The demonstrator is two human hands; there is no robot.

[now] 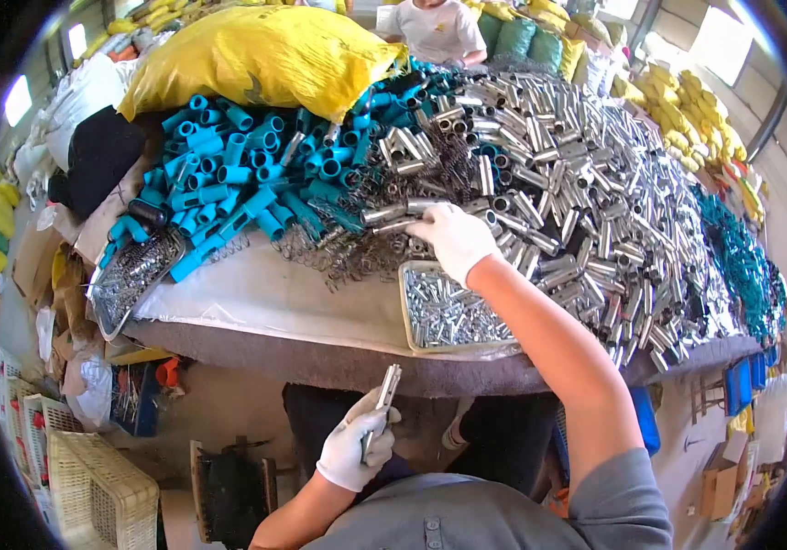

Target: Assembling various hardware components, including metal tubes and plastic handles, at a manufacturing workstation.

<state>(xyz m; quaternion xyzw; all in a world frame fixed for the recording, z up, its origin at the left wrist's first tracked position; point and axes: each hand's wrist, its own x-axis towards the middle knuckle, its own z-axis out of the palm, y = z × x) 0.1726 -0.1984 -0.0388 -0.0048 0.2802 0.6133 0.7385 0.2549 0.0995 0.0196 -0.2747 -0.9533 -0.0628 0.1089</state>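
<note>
My left hand [348,451], in a white glove, is held low near my body, its fingers wrapped round a slim silver metal tube [389,385] that points upward. Over the table my right hand [458,243], also gloved, has its fingers closed at the end of another silver metal tube [396,226]. That tube lies at the edge of a heap of dark coil springs [348,252]. Beneath my right wrist sits a shallow tray [405,312] full of small silver metal pieces. A large pile of silver tubes [586,192] spreads to the right.
Teal plastic tubes [238,174] are heaped at the left, below a big yellow sack [265,55]. A metal tray [114,323] of small parts stands at the table's left edge. Across the table is another person [435,32]. White baskets [100,486] stand lower left.
</note>
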